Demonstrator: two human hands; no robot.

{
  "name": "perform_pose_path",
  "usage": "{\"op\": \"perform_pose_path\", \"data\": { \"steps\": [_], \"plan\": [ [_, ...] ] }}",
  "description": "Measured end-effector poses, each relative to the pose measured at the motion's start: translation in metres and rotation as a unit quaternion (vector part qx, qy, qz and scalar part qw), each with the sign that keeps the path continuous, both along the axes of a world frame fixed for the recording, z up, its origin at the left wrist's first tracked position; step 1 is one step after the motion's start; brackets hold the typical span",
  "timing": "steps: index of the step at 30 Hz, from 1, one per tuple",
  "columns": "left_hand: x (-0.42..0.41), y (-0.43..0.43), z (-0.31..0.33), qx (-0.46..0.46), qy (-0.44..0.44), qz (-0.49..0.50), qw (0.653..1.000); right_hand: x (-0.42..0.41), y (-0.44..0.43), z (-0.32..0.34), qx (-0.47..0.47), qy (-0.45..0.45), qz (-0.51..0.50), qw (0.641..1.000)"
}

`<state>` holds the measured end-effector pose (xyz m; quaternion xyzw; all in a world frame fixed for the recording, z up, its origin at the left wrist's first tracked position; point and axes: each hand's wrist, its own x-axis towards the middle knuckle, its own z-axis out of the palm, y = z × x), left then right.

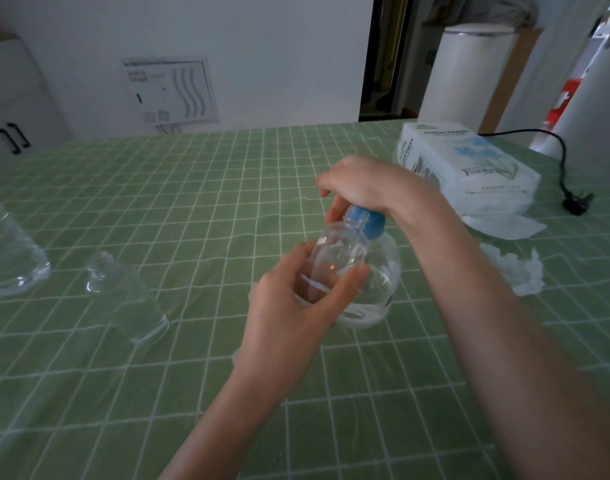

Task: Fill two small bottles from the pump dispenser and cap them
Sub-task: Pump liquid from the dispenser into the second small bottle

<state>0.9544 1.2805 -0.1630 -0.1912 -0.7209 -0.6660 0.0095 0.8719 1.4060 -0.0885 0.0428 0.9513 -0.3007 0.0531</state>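
Under right hand (pixel 362 183) | pump head (pixel 370 221) half hidden | left hand (pixel 289 306) holds bottle (pixel 336 252)

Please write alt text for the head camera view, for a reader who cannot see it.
A person's right hand grips the blue pump head of a clear dispenser from above, while the left hand holds a small clear bottle in front of it. A second small bottle stands to the left on the green checked tablecloth; a tissue pack lies to the right.
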Motion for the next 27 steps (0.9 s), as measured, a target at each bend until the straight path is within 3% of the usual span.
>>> {"op": "perform_pose_path", "data": {
  "steps": [27],
  "plan": [
    [0.0, 0.0, 0.003, -0.009, -0.005, 0.011, 1.0, -0.002, 0.0, 0.006, 0.005, 0.019, 0.003, 1.0]
  ]
}}
